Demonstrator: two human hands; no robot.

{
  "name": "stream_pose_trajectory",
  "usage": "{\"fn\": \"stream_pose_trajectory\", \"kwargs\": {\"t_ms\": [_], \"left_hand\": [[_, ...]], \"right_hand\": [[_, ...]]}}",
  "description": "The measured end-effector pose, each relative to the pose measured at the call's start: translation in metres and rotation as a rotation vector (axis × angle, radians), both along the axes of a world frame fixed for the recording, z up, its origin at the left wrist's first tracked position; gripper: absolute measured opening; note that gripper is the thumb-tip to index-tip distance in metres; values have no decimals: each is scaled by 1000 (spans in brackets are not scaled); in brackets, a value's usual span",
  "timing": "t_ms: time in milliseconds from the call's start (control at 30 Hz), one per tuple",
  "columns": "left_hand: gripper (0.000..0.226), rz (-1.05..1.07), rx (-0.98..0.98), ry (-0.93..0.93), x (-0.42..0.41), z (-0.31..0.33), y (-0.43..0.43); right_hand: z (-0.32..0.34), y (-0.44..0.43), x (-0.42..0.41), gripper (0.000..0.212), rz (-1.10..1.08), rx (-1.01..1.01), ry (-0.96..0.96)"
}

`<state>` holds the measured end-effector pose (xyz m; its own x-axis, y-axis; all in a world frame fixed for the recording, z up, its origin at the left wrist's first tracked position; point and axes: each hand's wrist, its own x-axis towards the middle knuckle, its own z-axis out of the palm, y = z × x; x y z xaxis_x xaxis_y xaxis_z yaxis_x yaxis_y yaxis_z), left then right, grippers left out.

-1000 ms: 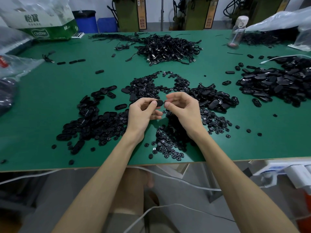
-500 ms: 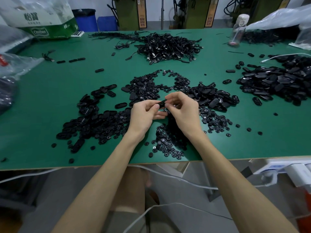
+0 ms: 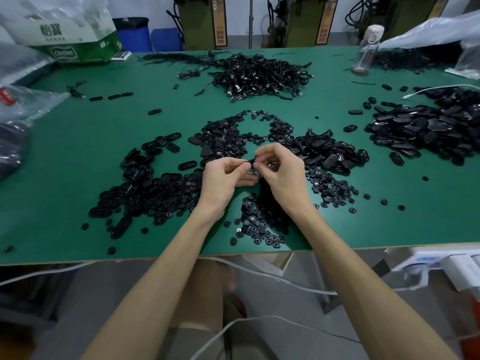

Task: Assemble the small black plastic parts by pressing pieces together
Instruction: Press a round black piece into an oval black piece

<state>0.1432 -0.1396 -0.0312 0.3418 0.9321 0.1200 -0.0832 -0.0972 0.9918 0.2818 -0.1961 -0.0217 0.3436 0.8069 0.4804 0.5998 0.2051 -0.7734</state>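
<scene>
My left hand [image 3: 226, 178] and my right hand [image 3: 281, 172] meet above the middle of the green table [image 3: 78, 141]. Between their fingertips they pinch one small black plastic part [image 3: 251, 160], mostly hidden by the fingers. Under and around the hands lies a spread of small round black pieces [image 3: 259, 227]. A heap of black oval shells [image 3: 145, 188] lies to the left, and another oval heap [image 3: 330, 152] just right of the hands.
A large pile of black oval parts [image 3: 428, 128] sits at the right, a tangle of black cables [image 3: 259, 74] at the back centre. A carton [image 3: 70, 45] and plastic bags [image 3: 23, 105] crowd the left; a clear bottle [image 3: 366, 48] stands back right. White cables hang below the table's front edge.
Both hands have stayed together over the same spot. The black part between the fingertips has turned from showing its flat face to edge-on, and the fingers have closed tighter round it.
</scene>
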Motion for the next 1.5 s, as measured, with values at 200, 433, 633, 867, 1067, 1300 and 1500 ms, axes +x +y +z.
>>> {"fn": "stream_pose_trajectory", "kwargs": {"t_ms": [200,433,633,867,1067,1300,1500], "left_hand": [[8,0,8,-6,0,0,0],[13,0,44,30,-1,-2,1],[13,-17,42,34,-1,-1,1],[10,-33,50,49,-1,-2,2],[10,-35,66,75,-1,-2,3],[12,3,51,89,0,-1,1],[11,-8,28,66,-1,0,0]], "right_hand": [[-1,1,0,16,2,-27,1],[-2,1,1,15,-5,-36,19],[-2,0,1,15,-16,-21,27],[0,0,1,17,-41,2,3],[-1,1,2,24,-60,-7,-11],[-6,4,-3,6,-92,-32,-138],[-6,4,-3,7,-90,-62,-144]]}}
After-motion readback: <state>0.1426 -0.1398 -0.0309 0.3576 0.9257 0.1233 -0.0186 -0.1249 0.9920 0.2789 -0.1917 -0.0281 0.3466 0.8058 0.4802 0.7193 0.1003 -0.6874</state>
